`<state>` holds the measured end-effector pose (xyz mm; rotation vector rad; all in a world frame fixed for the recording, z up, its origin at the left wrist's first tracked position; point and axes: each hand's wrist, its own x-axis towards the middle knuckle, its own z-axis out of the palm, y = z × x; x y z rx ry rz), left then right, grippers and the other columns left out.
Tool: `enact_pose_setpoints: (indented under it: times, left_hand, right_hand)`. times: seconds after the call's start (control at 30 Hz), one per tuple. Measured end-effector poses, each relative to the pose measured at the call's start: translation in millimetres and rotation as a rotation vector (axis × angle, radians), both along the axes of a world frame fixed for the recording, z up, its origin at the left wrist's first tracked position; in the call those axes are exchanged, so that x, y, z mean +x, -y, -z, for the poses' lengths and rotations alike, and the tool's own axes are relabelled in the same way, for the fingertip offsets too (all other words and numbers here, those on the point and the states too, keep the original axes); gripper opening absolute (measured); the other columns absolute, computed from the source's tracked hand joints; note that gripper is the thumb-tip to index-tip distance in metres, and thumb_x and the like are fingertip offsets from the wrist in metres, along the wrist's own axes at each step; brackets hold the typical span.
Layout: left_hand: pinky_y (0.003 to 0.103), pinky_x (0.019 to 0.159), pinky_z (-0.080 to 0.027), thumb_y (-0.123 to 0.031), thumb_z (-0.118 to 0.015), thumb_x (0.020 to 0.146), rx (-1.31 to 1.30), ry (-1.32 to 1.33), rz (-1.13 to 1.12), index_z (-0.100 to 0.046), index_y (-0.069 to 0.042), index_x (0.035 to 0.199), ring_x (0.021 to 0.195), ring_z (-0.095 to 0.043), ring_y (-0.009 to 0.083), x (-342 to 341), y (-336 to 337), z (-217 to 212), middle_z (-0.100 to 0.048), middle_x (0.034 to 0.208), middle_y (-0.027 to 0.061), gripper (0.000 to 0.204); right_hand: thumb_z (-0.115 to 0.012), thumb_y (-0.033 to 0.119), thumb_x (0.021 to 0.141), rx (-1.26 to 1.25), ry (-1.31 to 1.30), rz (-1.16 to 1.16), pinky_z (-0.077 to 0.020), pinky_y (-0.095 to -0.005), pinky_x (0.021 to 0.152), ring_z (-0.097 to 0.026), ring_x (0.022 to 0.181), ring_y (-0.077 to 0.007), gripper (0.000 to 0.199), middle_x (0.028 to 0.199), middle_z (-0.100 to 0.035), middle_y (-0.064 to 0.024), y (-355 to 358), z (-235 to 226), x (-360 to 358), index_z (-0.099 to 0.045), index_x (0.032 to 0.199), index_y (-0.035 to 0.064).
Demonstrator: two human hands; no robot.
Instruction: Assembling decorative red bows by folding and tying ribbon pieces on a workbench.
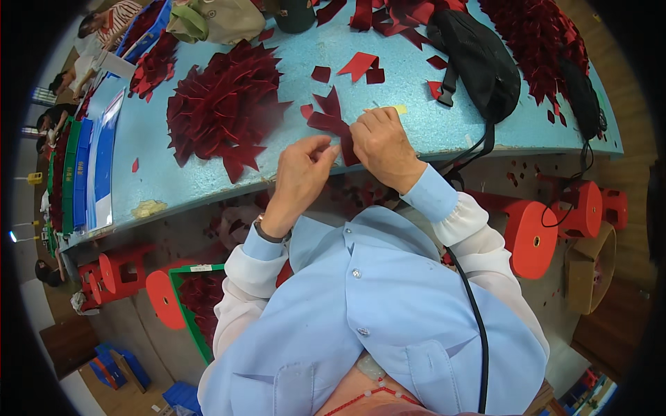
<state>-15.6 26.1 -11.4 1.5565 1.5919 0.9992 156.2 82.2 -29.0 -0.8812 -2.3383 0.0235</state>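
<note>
Near the front edge of the table, a dark red velvet ribbon bow (331, 125) has its loop and tails spread out. My right hand (386, 144) is closed on the bow's right side, its fingers bent down over the ribbon. Just left of the hanging tail is my left hand (303, 170), fingers curled and thumb against forefinger; whatever they pinch, if anything, is too small to make out. To the left lies a big heap of dark red velvet bows (222, 104). Small red ribbon scraps (320, 73) and a folded red ribbon piece (359, 65) lie beyond my hands.
A black bag (479, 66) with a strap lies at the right on the light blue table (416, 69). More red ribbon (534, 41) is piled at the far right. Red stools (534, 239) and a green crate (182, 277) of ribbon stand below. Other people sit at the far left.
</note>
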Motion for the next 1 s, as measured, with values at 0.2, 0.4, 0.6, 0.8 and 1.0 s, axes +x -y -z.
enact_pose_setpoints:
  times: [0.2,0.4,0.6,0.8,1.0]
  left_hand:
    - [0.023,0.061,-0.045,-0.013,-0.065,0.084,-0.034,0.555,-0.105,-0.061,0.006,0.102,0.068,-0.055,0.0082,16,0,-3,-0.065,0.082,0.0069,0.026]
    - [0.021,0.068,-0.045,-0.01,-0.064,0.086,0.031,0.917,-0.189,-0.063,0.002,0.098,0.073,-0.057,0.0078,28,3,-18,-0.066,0.086,0.0052,0.017]
    - [0.021,0.069,-0.046,-0.008,-0.064,0.085,-0.116,0.949,0.008,-0.065,0.004,0.097,0.076,-0.058,0.0075,13,11,-30,-0.066,0.088,0.0058,0.018]
    - [0.021,0.064,-0.046,-0.01,-0.066,0.083,-0.221,0.807,0.201,-0.066,0.004,0.098,0.073,-0.056,0.0057,13,17,-38,-0.066,0.085,0.0037,0.02]
    - [0.02,0.057,-0.042,-0.012,-0.068,0.082,-0.23,0.64,0.215,-0.068,0.003,0.089,0.065,-0.051,0.0036,9,17,-34,-0.063,0.074,-0.001,0.016]
  right_hand:
    - [-0.064,0.0,0.067,0.141,-0.116,-0.003,-0.0399,-0.0394,0.081,-0.054,0.085,-0.0274,0.019,0.084,-0.056,-0.0109,15,-18,4,-0.055,0.083,0.0019]
    - [-0.067,0.001,0.067,0.116,-0.191,-0.017,-0.0413,-0.0374,0.079,-0.054,0.079,-0.0264,0.02,0.084,-0.055,-0.011,36,-40,-2,-0.055,0.084,0.0004]
    - [-0.072,0.009,0.074,-0.979,-0.918,0.032,-0.0451,-0.0275,0.07,-0.057,0.078,-0.0136,0.02,0.083,-0.06,-0.0038,25,-60,5,-0.061,0.088,0.0002]
    - [-0.072,0.008,0.075,-1.306,-0.813,-0.184,-0.047,-0.0246,0.072,-0.056,0.076,-0.009,0.016,0.079,-0.062,-0.0011,15,-72,8,-0.065,0.087,0.0005]
    - [-0.07,0.006,0.076,-1.054,-0.809,-0.199,-0.0474,-0.0259,0.075,-0.055,0.072,-0.0097,0.008,0.077,-0.062,-0.002,21,-66,3,-0.066,0.079,-0.0003]
